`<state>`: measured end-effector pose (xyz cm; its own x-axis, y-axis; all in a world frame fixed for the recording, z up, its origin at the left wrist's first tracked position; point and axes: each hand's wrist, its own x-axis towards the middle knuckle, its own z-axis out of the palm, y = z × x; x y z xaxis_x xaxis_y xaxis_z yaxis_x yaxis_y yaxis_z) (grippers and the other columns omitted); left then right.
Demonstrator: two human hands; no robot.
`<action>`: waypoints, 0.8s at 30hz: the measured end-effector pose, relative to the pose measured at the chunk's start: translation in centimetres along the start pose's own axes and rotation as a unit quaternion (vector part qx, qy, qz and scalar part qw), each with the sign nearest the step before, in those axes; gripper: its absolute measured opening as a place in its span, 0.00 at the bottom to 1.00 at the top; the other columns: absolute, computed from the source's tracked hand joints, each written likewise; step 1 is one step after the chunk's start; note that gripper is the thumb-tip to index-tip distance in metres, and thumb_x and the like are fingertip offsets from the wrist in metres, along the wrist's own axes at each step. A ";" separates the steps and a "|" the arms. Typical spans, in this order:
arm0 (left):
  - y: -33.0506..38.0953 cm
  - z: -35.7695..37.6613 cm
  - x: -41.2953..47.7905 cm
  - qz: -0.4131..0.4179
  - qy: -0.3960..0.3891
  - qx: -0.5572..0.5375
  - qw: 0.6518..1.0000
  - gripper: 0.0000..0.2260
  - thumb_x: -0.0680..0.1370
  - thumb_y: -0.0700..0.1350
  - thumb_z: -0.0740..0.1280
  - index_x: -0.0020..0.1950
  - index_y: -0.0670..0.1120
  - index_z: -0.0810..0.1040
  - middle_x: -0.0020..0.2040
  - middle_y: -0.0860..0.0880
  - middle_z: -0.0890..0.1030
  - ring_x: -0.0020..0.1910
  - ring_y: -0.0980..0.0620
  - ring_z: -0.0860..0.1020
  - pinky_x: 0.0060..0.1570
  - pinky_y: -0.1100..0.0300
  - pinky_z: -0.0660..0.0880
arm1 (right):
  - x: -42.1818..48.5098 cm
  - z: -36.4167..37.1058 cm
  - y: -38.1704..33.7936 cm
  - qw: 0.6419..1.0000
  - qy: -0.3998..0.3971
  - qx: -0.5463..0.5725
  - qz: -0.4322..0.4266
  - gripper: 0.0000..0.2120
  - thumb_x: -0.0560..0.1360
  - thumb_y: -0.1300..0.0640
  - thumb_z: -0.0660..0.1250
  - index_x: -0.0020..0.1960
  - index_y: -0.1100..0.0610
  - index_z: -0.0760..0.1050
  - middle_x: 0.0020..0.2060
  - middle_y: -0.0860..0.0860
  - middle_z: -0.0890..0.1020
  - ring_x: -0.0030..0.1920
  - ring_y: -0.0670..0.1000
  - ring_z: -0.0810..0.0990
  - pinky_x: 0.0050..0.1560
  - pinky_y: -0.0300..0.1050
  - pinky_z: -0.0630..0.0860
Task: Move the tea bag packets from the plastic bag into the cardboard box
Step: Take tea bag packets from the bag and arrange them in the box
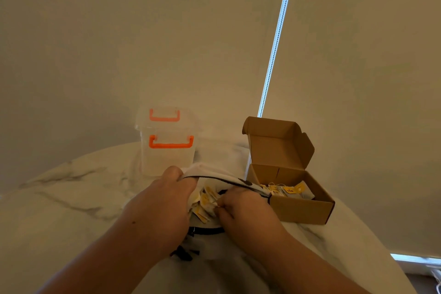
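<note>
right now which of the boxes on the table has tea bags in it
The brown cardboard box on the right: lid up, yellow-tagged tea bag packets inside. The clear tubs with orange handles show none.

Round white marble-look worktop (71,198) w/ grey veins fills the lower half; its curved far edge sits close to the backdrop. Behind it are two plain beige panels, look like roller blinds: left panel (143,31) & right panel (370,79), both matte, no pattern. Between them a thin bluish-white strip of daylight (276,38) runs from top down to worktop level; it looks dotted, maybe a bead chain, can't tell. Bottom right, under the right panel's lower edge, a sliver of bright window (415,259). Just below it, white cables (436,278), blurry. Room light is dim, warm, yellowish.
</note>
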<state>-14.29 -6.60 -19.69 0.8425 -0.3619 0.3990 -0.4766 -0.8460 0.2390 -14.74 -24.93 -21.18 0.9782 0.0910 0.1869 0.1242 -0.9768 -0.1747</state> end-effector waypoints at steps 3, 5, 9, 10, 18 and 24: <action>0.0 -0.3 0.0 0.004 -0.002 -0.008 1.000 0.24 0.76 0.44 0.63 0.70 0.59 0.62 0.56 0.57 0.65 0.51 0.55 0.74 0.50 0.60 0.77 | -1.9 -0.9 -0.4 0.993 0.065 0.095 -0.033 0.10 0.79 0.47 0.61 0.49 0.47 0.81 0.42 0.43 0.79 0.44 0.43 0.77 0.44 0.38 0.75; -0.1 -0.5 0.0 0.002 -0.007 -0.012 1.000 0.26 0.76 0.44 0.63 0.71 0.60 0.61 0.56 0.57 0.65 0.51 0.55 0.74 0.50 0.61 0.77 | -2.8 -1.7 -0.8 0.980 0.076 0.177 -0.049 0.08 0.78 0.47 0.64 0.48 0.46 0.81 0.41 0.43 0.80 0.43 0.43 0.78 0.42 0.39 0.77; -0.1 -0.8 0.1 0.001 -0.011 -0.012 1.000 0.26 0.77 0.46 0.63 0.73 0.60 0.59 0.58 0.58 0.64 0.53 0.56 0.73 0.51 0.62 0.76 | -4.5 -3.9 -0.8 0.941 0.141 0.304 -0.052 0.05 0.77 0.50 0.67 0.45 0.45 0.81 0.39 0.47 0.82 0.38 0.48 0.80 0.37 0.46 0.80; -0.1 -0.8 0.1 0.002 -0.012 -0.008 1.000 0.26 0.77 0.46 0.63 0.73 0.60 0.59 0.59 0.58 0.64 0.53 0.56 0.73 0.51 0.63 0.76 | -4.7 -4.6 -0.5 0.928 0.167 0.330 -0.040 0.04 0.77 0.51 0.67 0.46 0.44 0.80 0.40 0.45 0.83 0.38 0.47 0.81 0.36 0.44 0.80; -0.2 -0.6 0.2 0.001 -0.022 -0.005 1.000 0.27 0.77 0.45 0.61 0.74 0.59 0.58 0.59 0.58 0.63 0.49 0.58 0.73 0.48 0.65 0.75 | -2.4 -6.8 8.6 0.893 0.383 0.199 0.128 0.07 0.76 0.52 0.70 0.40 0.47 0.75 0.33 0.46 0.79 0.34 0.46 0.77 0.32 0.40 0.74; -0.2 -0.5 0.1 -0.002 -0.032 -0.016 0.999 0.26 0.77 0.44 0.62 0.73 0.58 0.60 0.58 0.57 0.65 0.49 0.58 0.74 0.48 0.64 0.75 | 0.1 -3.5 12.2 0.961 0.142 0.076 0.224 0.03 0.76 0.51 0.67 0.46 0.44 0.80 0.41 0.42 0.80 0.41 0.41 0.76 0.37 0.34 0.70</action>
<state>-14.24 -6.24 -19.25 0.8578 -0.3839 0.3416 -0.4807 -0.8346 0.2691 -13.69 -37.48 -19.94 0.8572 -0.4094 0.3123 -0.2545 -0.8641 -0.4343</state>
